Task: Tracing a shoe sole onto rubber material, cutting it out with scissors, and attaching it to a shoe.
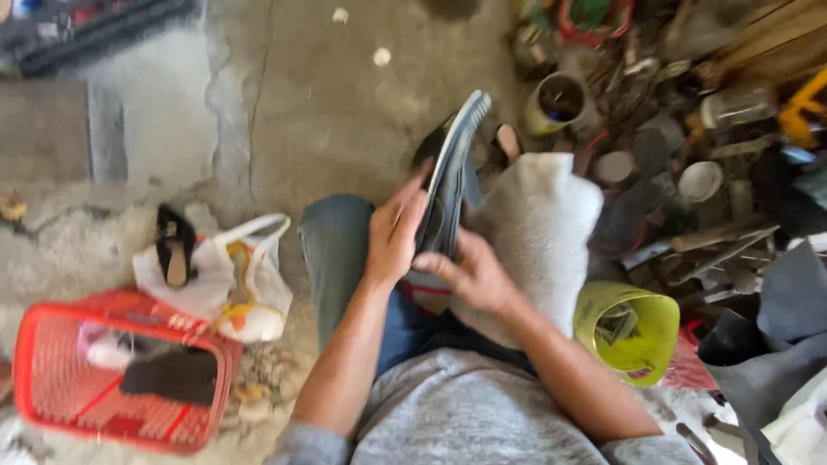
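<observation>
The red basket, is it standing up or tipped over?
Tipped over: the red basket lies on its side on the floor, its open mouth facing sideways.

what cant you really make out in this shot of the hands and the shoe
Head view only:
- Dark shoe: motion blur smears its sole detail; the left hand and right hand cover its lower end.
- Yellow bucket: contents too blurred to identify.
- Red basket: dark item inside is indistinct.
- Tool pile: blurred clutter, cut off by the right edge.

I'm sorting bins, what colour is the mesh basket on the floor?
The basket is red, clearest in the head view, lower left.
</observation>
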